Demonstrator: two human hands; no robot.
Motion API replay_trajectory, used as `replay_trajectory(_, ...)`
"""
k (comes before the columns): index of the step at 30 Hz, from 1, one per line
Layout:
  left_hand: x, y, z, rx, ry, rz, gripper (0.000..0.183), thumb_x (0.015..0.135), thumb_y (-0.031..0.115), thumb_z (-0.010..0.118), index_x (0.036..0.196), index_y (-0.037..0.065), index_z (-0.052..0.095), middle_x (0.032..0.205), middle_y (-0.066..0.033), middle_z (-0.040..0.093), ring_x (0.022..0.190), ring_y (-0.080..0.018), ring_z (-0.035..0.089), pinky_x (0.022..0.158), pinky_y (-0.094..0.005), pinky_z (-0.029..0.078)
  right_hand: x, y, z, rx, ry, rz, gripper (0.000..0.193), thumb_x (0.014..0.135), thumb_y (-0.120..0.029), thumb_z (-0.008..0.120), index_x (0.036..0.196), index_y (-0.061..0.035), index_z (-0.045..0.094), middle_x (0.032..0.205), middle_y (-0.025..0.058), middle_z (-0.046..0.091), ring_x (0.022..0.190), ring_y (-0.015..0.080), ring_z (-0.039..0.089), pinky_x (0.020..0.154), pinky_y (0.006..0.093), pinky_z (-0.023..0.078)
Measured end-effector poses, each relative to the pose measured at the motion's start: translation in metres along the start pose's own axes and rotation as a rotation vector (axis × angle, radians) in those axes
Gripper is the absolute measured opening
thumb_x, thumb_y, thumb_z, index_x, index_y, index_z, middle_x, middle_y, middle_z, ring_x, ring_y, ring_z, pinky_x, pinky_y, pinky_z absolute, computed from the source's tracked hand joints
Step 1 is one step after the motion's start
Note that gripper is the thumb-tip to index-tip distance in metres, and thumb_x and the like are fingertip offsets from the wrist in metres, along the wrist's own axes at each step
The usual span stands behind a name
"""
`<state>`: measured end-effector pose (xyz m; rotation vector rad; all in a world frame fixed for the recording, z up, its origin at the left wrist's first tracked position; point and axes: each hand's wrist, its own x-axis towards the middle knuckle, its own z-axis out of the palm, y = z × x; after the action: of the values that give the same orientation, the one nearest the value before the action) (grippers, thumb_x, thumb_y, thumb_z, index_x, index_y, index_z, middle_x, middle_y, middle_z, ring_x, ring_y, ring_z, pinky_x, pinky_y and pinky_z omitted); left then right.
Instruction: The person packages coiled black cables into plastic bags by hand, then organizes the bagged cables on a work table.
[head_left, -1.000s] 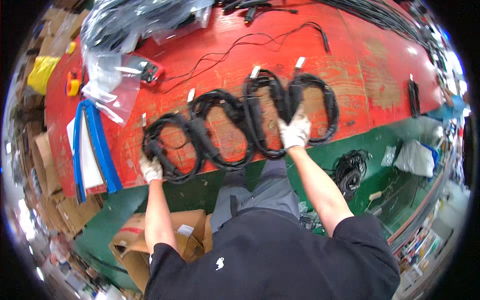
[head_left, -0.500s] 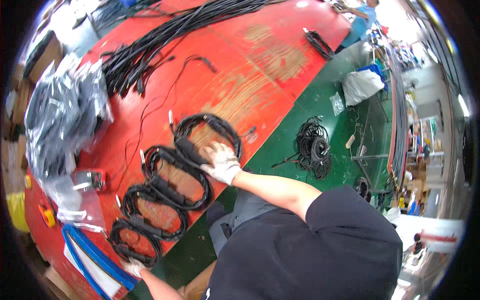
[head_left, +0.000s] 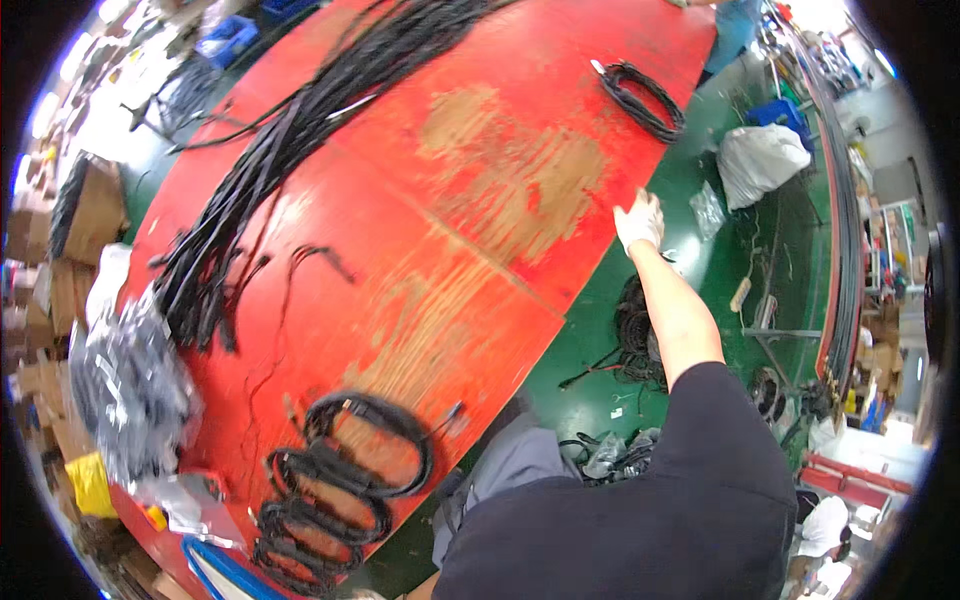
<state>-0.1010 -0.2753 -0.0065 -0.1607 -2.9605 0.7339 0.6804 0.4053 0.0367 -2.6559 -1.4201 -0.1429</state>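
Observation:
My right hand, in a white glove, is stretched out over the table's right edge. Its fingers are apart and nothing is in it. The closest cable to it is a single coiled black cable with a white tag, lying farther along the table and apart from the hand. Several more black cable coils lie in an overlapping row at the lower left, the largest coil at the row's far end. Of my left hand only a pale sliver shows at the lower edge, beside the row's near end; its fingers are hidden.
A thick bundle of long black cables runs across the red table. Clear plastic bags are heaped on its left side. On the green floor lie a cable pile and a white sack. A person stands at the far end.
My right hand has left the largest coil and swung far forward and right. The view has shifted, so the row of coils sits lower and my left hand has nearly dropped out of sight.

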Motion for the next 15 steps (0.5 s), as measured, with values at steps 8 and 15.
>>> replay_trajectory(8, -0.067, 0.165, -0.082, -0.072, -0.165, 0.382, 0.068, 0.091, 0.042, 0.063, 0.148, 0.009, 0.046, 0.133, -0.0193, 0.059, 0.124, -0.0415, 0.055, 0.105, -0.0518, 0.044, 0.222, -0.006, 0.041, -0.175, -0.003, 0.012, 0.085, 0.08, -0.027, 0.069, 0.155, -0.0135, 0.031, 0.16, 0.0139, 0.03, 0.146, 0.034, 0.034, 0.116, 0.0472, 0.034)
replay_trajectory(15, -0.063, 0.202, -0.107, -0.133, -0.309, 0.617, 0.068, 0.092, 0.041, 0.063, 0.149, 0.009, 0.045, 0.135, -0.0197, 0.058, 0.126, -0.0415, 0.054, 0.108, -0.0512, 0.042, 0.314, -0.001, 0.05, -0.224, -0.342, -0.024, 0.084, 0.079, -0.038, 0.066, 0.152, -0.0098, 0.037, 0.146, 0.0212, 0.05, 0.134, 0.0378, 0.052, 0.111, 0.0467, 0.043)
